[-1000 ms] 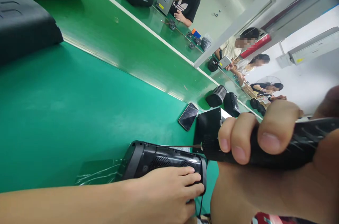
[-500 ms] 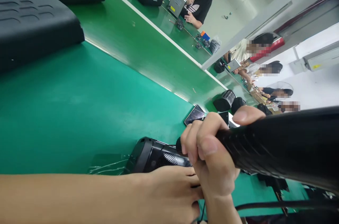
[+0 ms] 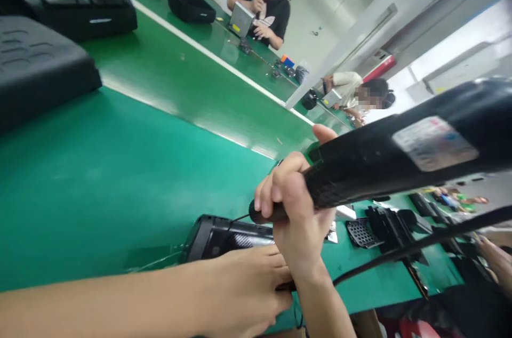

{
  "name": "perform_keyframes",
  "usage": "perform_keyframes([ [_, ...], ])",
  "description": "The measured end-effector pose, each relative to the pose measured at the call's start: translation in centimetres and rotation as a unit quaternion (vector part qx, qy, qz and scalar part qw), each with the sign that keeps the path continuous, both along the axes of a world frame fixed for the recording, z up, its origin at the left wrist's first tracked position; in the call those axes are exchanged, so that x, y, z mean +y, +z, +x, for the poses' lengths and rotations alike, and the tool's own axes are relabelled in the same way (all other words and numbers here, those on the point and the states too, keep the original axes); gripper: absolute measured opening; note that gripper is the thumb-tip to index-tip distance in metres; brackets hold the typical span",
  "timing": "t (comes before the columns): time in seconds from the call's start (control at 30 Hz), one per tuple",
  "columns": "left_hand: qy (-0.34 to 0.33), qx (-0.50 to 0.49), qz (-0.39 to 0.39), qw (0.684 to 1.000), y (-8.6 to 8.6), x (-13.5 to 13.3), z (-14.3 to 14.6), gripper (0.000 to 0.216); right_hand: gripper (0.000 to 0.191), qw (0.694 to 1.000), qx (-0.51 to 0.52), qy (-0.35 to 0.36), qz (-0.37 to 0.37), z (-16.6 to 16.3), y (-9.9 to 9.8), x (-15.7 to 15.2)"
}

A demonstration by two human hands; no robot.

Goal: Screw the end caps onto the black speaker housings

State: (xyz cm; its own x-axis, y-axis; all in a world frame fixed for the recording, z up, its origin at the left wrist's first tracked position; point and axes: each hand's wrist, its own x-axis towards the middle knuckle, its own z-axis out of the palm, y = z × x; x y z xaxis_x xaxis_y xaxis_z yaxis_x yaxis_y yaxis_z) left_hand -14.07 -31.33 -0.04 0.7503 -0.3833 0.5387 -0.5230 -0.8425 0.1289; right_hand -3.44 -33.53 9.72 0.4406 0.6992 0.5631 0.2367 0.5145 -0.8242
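A green table (image 3: pixel 120 167) fills the left and centre of the frame, running away toward the upper right. Black cases (image 3: pixel 44 66) lie on it at the upper left. A large black electric screwdriver (image 3: pixel 400 151) slants across the right half, its thin bit pointing down-left onto a black speaker (image 3: pixel 224 234) that lies at the lower centre of the table. The left hand (image 3: pixel 244 290), its forearm entering from the lower left, rests flat on the speaker's near side, fingers pressed against it. The right hand (image 3: pixel 292 204) at centre has its grip wrapped tight around the screwdriver's front end. Black parts (image 3: pixel 376 223) lie to the lower right. Seated people (image 3: pixel 264 7) work along the table at the top.
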Motion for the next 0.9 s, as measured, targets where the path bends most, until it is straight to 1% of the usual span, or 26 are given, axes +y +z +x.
perform_keyframes([
  [0.07, 0.004, -0.006, -0.005, 1.000, -0.2, 0.2, -0.1, 0.021, 0.031, 0.998, 0.036, -0.021, 0.052, 0.5, 3.0, -1.4],
  [0.13, 0.012, -0.011, -0.015, 1.000, -0.9, 0.3, -0.2, 0.021, 0.038, 0.991, 0.040, -0.081, 0.098, 1.9, 5.4, -3.8],
  [0.17, 0.014, -0.011, -0.022, 1.000, -1.5, 0.3, -0.2, 0.021, 0.040, 0.985, 0.019, -0.126, 0.113, 2.9, 6.3, -5.4],
  [0.23, 0.010, -0.007, -0.037, 0.999, -2.7, 0.3, -0.2, 0.024, 0.037, 0.966, -0.044, -0.221, 0.123, 5.4, 6.9, -8.6],
  [0.3, -0.001, 0.000, -0.045, 0.999, -3.8, 0.3, -0.1, 0.027, 0.035, 0.942, -0.096, -0.300, 0.115, 8.2, 6.6, -11.4],
  [0.37, -0.007, 0.001, -0.041, 0.999, -4.5, 0.3, -0.1, 0.028, 0.030, 0.923, -0.116, -0.348, 0.112, 10.9, 5.7, -13.2],
  [0.43, -0.005, -0.011, -0.031, 0.999, -4.7, 0.3, -0.1, 0.026, 0.032, 0.912, -0.114, -0.375, 0.119, 13.0, 4.7, -13.8],
  [0.53, 0.004, -0.037, -0.020, 0.999, -4.4, 0.5, -0.2, 0.027, 0.045, 0.905, -0.098, -0.399, 0.115, 14.9, 3.3, -13.4],
  [0.63, -0.002, -0.043, -0.008, 0.999, -3.9, 0.7, -0.3, 0.027, 0.048, 0.910, -0.071, -0.398, 0.088, 15.4, 2.0, -13.1],
  [0.7, -0.001, -0.038, -0.008, 0.999, -3.9, 0.6, -0.4, 0.025, 0.047, 0.922, -0.055, -0.380, 0.048, 15.0, 1.4, -13.4],
  [0.77, 0.004, -0.035, -0.026, 0.999, -4.1, 0.4, -0.3, 0.024, 0.044, 0.931, -0.046, -0.362, 0.012, 14.2, 1.2, -14.1],
  [0.83, 0.004, -0.032, -0.046, 0.998, -4.3, 0.2, -0.2, 0.026, 0.039, 0.932, -0.045, -0.358, 0.017, 13.0, 1.8, -14.7],
  [0.9, -0.008, -0.023, -0.043, 0.999, -4.2, 0.1, -0.1, 0.029, 0.037, 0.931, -0.048, -0.359, 0.057, 11.5, 3.3, -14.8],
])
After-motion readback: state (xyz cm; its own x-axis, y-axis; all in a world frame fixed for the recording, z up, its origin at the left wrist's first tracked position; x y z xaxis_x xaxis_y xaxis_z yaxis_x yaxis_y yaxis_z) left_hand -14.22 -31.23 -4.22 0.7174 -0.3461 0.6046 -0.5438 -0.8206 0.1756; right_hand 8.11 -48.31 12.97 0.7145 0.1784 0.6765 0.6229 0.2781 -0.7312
